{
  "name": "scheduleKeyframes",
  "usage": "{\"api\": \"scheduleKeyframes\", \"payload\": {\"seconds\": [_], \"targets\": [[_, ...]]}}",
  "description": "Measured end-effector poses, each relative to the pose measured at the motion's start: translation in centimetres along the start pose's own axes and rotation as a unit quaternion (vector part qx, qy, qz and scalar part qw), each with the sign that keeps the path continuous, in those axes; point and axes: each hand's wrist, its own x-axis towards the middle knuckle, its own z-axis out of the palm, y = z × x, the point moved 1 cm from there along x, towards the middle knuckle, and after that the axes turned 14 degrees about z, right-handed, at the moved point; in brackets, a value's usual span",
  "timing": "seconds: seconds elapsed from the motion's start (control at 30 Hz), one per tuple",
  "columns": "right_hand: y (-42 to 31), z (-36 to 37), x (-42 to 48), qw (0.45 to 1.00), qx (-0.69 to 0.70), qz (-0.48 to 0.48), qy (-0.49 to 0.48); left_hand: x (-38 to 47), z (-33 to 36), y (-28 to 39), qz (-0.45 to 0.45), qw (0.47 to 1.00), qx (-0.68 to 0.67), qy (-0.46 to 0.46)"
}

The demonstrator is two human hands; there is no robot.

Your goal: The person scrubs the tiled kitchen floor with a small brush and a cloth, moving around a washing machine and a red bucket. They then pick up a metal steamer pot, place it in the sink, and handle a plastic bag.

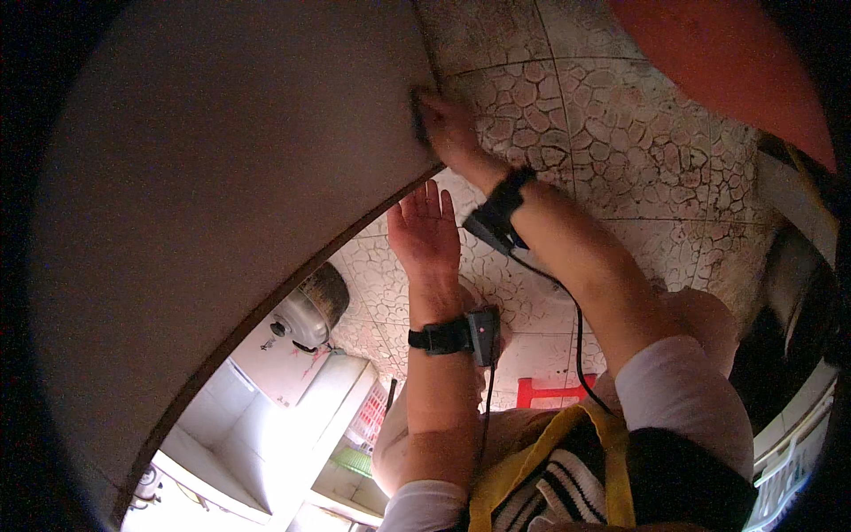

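A large flat panel (233, 146), dark and plain, fills the left and upper left of the view. At its right edge is my right hand (452, 130), blurred, with its fingers curled around a small dark object (420, 116) that lies against the panel; what the object is cannot be told. Below the panel's lower edge my left hand (425, 229) is palm up with its fingers extended and nothing in it; the fingertips come close to that edge. Both wrists wear black straps with small cabled devices.
Pebble-patterned floor tiles (631, 133) lie below. A metal pot (312, 306) stands at the lower left near a white counter. A red plastic stool (555, 392) is near my legs, a red round surface (738, 60) at the upper right, and a light-blue plastic basket (784, 485) at the lower right.
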Motion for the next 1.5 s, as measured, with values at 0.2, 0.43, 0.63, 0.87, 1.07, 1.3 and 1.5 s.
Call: {"api": "scheduleKeyframes", "payload": {"seconds": [0.2,0.43,0.63,0.87,1.07,1.3,1.5], "targets": [[-2.2,0.4,2.9,0.999,-0.002,-0.039,-0.004,-1.0,0.1,0.4,-0.021,0.999,-0.017,-0.037],[-1.9,-0.6,2.4,0.996,-0.037,0.063,-0.042,-1.5,0.9,0.4,-0.016,0.999,0.021,-0.038],[-15.0,1.1,6.6,0.947,0.021,-0.317,0.038,-1.2,0.3,0.6,-0.032,0.995,-0.029,-0.093],[-1.4,-0.9,8.4,0.989,-0.143,0.022,0.012,-1.2,0.4,0.3,-0.035,0.994,-0.009,-0.098],[-4.5,0.4,2.0,0.985,-0.129,-0.091,0.073,-1.0,0.0,0.6,-0.021,0.992,0.006,-0.120],[-15.3,1.2,10.4,0.992,-0.042,-0.121,-0.006,-1.3,0.2,0.3,-0.035,0.997,0.007,-0.064],[-1.8,-0.7,6.5,0.996,0.055,0.048,-0.051,-1.1,-0.3,0.4,-0.045,0.995,-0.002,-0.084]]}}
